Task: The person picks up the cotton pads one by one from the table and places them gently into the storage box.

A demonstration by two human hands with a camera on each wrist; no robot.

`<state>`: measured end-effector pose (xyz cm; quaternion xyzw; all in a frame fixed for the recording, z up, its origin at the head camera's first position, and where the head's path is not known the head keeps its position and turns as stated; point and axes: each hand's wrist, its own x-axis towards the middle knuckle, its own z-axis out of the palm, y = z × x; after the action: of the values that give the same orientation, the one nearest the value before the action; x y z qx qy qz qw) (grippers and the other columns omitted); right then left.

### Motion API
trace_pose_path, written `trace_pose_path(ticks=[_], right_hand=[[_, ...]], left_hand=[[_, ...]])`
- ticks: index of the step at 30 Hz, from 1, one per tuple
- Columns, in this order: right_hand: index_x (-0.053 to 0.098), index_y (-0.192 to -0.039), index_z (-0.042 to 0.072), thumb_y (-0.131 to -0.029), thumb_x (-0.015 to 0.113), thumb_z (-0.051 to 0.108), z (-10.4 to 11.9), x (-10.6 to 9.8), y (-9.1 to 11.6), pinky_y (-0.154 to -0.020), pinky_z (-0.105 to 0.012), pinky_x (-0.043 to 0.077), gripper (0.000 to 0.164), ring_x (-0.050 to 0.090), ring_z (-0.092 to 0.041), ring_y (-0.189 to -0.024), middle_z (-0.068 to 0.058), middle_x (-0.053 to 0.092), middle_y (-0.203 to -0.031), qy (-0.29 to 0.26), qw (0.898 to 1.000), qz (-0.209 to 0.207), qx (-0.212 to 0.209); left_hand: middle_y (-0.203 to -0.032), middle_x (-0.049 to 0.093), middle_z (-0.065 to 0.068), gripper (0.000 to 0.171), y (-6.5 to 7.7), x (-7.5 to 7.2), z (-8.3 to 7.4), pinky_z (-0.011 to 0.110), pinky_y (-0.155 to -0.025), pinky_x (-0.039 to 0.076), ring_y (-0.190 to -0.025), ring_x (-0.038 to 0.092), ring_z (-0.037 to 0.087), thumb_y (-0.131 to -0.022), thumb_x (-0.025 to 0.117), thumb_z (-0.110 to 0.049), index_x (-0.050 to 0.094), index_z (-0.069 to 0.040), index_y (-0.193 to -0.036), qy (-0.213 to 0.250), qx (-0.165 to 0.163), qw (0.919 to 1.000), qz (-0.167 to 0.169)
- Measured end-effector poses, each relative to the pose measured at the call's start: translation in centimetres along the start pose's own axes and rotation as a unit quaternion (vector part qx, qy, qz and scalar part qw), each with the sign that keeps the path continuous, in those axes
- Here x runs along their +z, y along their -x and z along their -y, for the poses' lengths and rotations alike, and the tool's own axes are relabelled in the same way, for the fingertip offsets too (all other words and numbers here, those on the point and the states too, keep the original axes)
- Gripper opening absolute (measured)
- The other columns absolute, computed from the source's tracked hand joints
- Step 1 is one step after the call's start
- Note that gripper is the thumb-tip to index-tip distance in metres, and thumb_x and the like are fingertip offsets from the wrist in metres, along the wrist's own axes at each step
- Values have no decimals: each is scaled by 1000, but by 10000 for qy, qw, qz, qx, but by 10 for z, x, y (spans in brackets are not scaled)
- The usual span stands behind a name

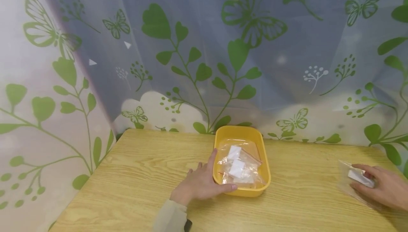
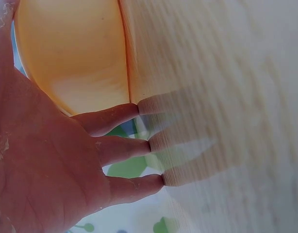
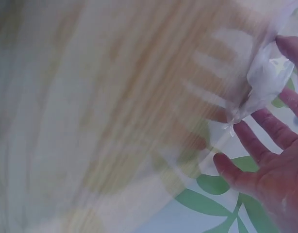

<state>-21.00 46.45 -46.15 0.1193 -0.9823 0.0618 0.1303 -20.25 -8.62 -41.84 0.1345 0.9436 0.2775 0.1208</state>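
Observation:
A yellow plastic bin [image 1: 264, 168] stands on the table, holding clear zip bags [image 1: 251, 170] with white pieces inside. My left hand [image 1: 204, 182] rests against its near left corner, the index finger along the left side and the thumb over the front rim. In the left wrist view, the other fingers [image 2: 134, 187] are straight, with their tips at the tabletop. Off to the right, my right hand [image 1: 380, 186] holds a clear plastic bag [image 1: 344, 179] with a white piece in it, between thumb and fingers. This bag [image 3: 265, 77] looks crumpled in the right wrist view.
The wood-grain table [image 1: 143, 168] runs back to a hanging curtain [image 1: 204, 65] printed with green leaves and butterflies. The bin stands close to that back edge. Another patterned curtain [image 1: 41, 76] borders the left side.

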Motion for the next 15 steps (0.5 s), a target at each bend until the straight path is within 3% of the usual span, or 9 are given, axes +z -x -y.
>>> trace_pose_path(ticks=[3,10,12,15], right_hand=[[72,-112,5,-78,88,35,3,0,1,-53,-22,37,48,39,7,-64,4,64,-81,-68,9994,-288,-167],[78,-99,8,-80,87,26,9,-1,2,-52,-23,41,28,42,11,-62,10,65,-75,-42,9988,-333,-350],[79,-98,7,-79,87,22,10,-1,2,-52,-23,41,25,44,8,-60,10,65,-74,-15,9983,-401,-420],[79,-97,6,-78,87,18,14,-1,3,-53,-32,50,24,59,-7,-61,1,71,-78,65,9975,-506,-494]], left_hand=[[-161,44,15,126,0,0,0,74,-120,20,-152,27,50,-75,58,-90,-6,-30,-166,-10,-8,10000,15],[-160,43,20,126,-1,1,1,72,-122,19,-153,26,50,-74,57,-91,-7,-33,-165,-34,-48,10000,7],[-159,43,21,126,-1,1,1,71,-122,18,-153,26,50,-74,58,-91,-7,-33,-165,-22,-54,10000,1],[-159,43,22,126,0,1,1,72,-122,19,-153,27,50,-75,59,-90,-6,-32,-166,-15,-48,10000,-4]])
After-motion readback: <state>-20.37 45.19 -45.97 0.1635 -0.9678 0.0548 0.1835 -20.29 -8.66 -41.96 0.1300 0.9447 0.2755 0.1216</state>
